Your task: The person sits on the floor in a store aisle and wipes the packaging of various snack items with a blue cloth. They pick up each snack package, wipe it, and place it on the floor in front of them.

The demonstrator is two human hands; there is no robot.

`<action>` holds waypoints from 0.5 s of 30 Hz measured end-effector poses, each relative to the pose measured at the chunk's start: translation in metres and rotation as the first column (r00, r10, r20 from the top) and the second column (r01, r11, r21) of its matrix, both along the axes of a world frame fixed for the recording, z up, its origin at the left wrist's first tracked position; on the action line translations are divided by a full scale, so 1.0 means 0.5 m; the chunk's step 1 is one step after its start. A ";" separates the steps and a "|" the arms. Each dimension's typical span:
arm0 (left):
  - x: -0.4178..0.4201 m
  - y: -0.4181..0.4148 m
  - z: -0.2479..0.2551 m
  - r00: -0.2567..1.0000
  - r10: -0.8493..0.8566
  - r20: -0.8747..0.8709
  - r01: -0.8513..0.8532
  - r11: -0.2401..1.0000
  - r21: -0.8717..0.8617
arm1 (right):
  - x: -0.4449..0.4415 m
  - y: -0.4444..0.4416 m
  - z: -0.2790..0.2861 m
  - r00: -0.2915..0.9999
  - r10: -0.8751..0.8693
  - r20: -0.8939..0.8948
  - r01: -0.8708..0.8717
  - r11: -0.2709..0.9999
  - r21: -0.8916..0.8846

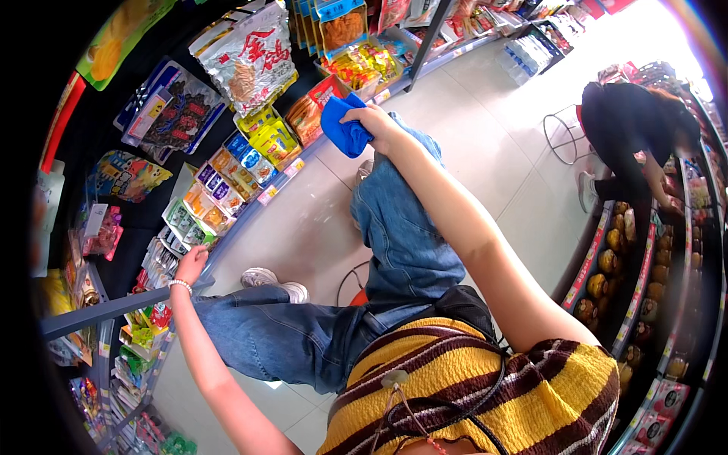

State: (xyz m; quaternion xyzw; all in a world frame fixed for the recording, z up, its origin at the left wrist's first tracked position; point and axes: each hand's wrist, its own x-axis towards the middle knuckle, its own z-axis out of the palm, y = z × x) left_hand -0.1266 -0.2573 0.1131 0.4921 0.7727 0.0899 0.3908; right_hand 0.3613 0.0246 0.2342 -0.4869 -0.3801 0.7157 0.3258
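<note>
My right hand [375, 126] grips a folded blue cloth [347, 128] in front of the lower shelf, close to a red snack packet [311, 114]. My left hand [193, 264], with a beaded bracelet at the wrist, is at the shelf's front edge beside a box of small green-and-white packets [186, 223]. Its fingers look curled; whether they touch anything cannot be told. Between the two hands, open boxes of small snack packets [219, 190] line the shelf, with price tags [267, 194] along its edge.
Large snack bags [250, 60] hang above the shelf. A dark metal upright [108, 313] crosses at the left. Another person in dark clothes [631, 122] bends at the opposite shelf, which holds rows of jars [606, 261]. A wire-framed stool [560, 136] stands near that person.
</note>
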 end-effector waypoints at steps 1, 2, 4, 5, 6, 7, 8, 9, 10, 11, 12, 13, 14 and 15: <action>-0.037 -0.025 -0.010 0.999 0.001 0.050 0.002 0.998 -0.059 | 0.005 0.000 0.003 0.999 0.032 -0.020 -0.032 0.999 -0.007; -0.057 -0.044 -0.017 0.994 0.005 0.106 0.008 0.993 -0.118 | 0.009 -0.005 0.010 0.997 0.043 -0.061 -0.045 0.999 -0.022; -0.027 -0.037 -0.008 0.994 0.035 0.101 -0.013 0.977 -0.211 | 0.044 0.003 0.004 0.994 0.054 -0.099 -0.062 0.995 -0.082; -0.006 -0.033 -0.003 0.994 0.052 0.097 -0.025 0.966 -0.257 | 0.061 0.011 0.002 0.991 0.060 -0.117 -0.073 0.991 -0.111; -0.021 -0.050 0.003 0.991 0.092 0.097 -0.065 0.964 -0.259 | 0.058 0.016 0.004 0.991 0.074 -0.115 -0.090 0.985 -0.145; -0.032 -0.061 0.005 0.986 0.129 0.109 -0.099 0.965 -0.241 | 0.057 0.025 0.008 0.987 0.095 -0.127 -0.114 0.982 -0.149; -0.040 -0.071 0.004 0.979 0.166 0.123 -0.135 0.965 -0.224 | 0.059 0.036 0.014 0.983 0.118 -0.137 -0.139 0.978 -0.153; -0.043 -0.079 -0.001 0.969 0.202 0.142 -0.170 0.963 -0.208 | 0.061 0.048 0.016 0.980 0.141 -0.142 -0.163 0.974 -0.158; -0.047 -0.088 0.001 0.970 0.205 0.128 -0.177 0.964 -0.198 | 0.062 0.059 0.015 0.986 0.116 -0.117 -0.134 0.978 -0.162; -0.047 -0.090 -0.002 0.972 0.195 0.128 -0.169 0.967 -0.191 | 0.068 0.071 0.012 0.992 0.054 -0.112 -0.070 0.986 -0.149; -0.044 -0.093 -0.008 0.957 0.245 0.156 -0.219 0.962 -0.163 | 0.073 0.082 0.000 0.987 0.015 -0.160 -0.035 0.992 -0.121; -0.046 -0.106 -0.004 0.951 0.252 0.176 -0.229 0.963 -0.142 | 0.071 0.077 0.002 0.982 -0.025 -0.186 0.005 0.994 -0.111; -0.034 -0.111 0.016 0.953 0.211 0.216 -0.183 0.973 -0.143 | 0.058 0.050 0.025 0.985 -0.149 -0.083 0.138 0.982 -0.132; -0.009 -0.071 0.026 0.957 0.145 0.252 -0.114 0.985 -0.132 | 0.101 0.084 -0.001 0.968 -0.217 -0.125 0.200 0.970 -0.138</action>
